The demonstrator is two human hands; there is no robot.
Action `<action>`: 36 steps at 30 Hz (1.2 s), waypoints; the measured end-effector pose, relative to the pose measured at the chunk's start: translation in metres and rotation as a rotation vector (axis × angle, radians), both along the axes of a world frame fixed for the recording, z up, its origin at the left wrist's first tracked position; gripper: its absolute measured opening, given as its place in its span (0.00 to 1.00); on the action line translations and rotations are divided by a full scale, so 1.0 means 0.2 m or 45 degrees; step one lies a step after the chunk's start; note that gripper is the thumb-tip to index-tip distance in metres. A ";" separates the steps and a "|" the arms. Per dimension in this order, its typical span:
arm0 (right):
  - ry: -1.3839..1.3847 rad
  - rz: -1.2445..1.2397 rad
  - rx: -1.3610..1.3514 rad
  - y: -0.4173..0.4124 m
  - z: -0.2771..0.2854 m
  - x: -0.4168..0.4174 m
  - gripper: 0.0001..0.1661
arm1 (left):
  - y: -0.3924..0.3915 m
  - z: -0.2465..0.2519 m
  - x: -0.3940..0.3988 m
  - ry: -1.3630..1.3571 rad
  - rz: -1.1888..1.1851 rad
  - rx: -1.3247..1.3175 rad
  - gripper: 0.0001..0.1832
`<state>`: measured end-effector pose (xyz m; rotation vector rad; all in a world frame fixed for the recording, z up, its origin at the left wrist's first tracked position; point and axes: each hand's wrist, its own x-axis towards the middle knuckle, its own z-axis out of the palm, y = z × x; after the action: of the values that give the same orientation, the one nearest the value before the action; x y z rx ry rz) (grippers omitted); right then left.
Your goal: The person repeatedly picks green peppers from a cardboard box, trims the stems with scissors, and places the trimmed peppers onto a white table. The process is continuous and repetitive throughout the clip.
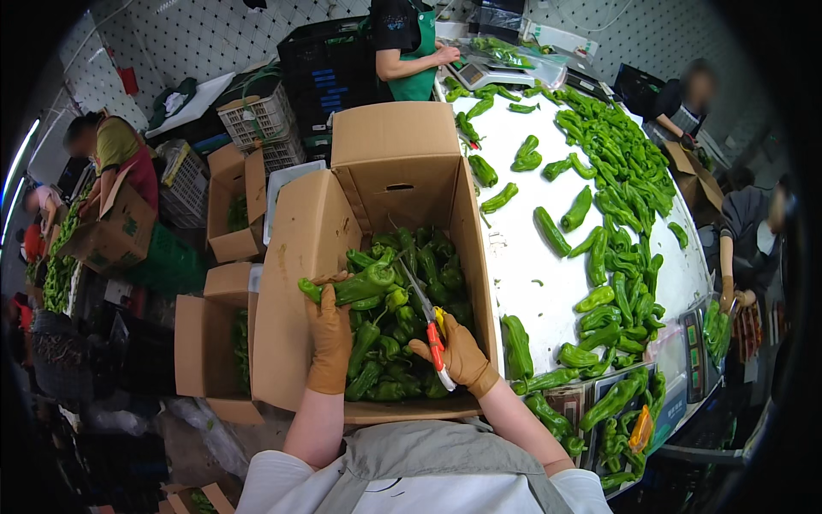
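Note:
My left hand point(331, 334), in a brown glove, holds a green pepper point(366, 286) over the left side of an open cardboard box point(392, 128). The pepper lies sideways, its narrow end pointing left. Many green peppers point(392, 350) fill the lower part of the box. My right hand point(461, 353), gloved alike, grips scissors point(437, 347) with red, white and yellow handles over the right side of the box. Their blades point up and left, close to the pepper's thick end. Whether the blades touch anything is hard to tell.
A white table point(514, 270) with many loose peppers point(616, 160) adjoins the box on the right. A scale point(478, 76) stands at its far end. More cardboard boxes point(192, 347) stand at left. A co-worker in a green apron point(414, 70) stands beyond; others work at both sides.

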<state>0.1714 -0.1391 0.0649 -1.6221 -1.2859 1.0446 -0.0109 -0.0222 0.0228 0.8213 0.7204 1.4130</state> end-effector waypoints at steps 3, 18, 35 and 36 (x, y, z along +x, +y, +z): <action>-0.147 -0.077 0.222 0.01 -0.12 0.00 0.35 | 0.01 0.01 0.00 -0.019 0.073 -0.003 0.09; -0.122 -0.236 0.090 -0.01 -0.11 0.03 0.31 | 0.27 -0.10 -0.66 -1.401 -0.056 -0.180 0.14; 0.076 -0.392 0.191 0.01 -0.19 0.06 0.22 | 0.10 -0.48 0.09 2.297 -1.161 -0.576 0.29; 0.061 -0.386 0.179 0.01 -0.17 0.06 0.22 | 0.07 -0.48 0.08 2.317 -1.116 -0.572 0.30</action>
<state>0.1834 -0.1363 0.0318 -1.6136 -1.0185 0.7844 0.0055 -0.0079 -0.0723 1.6548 1.5857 -0.6218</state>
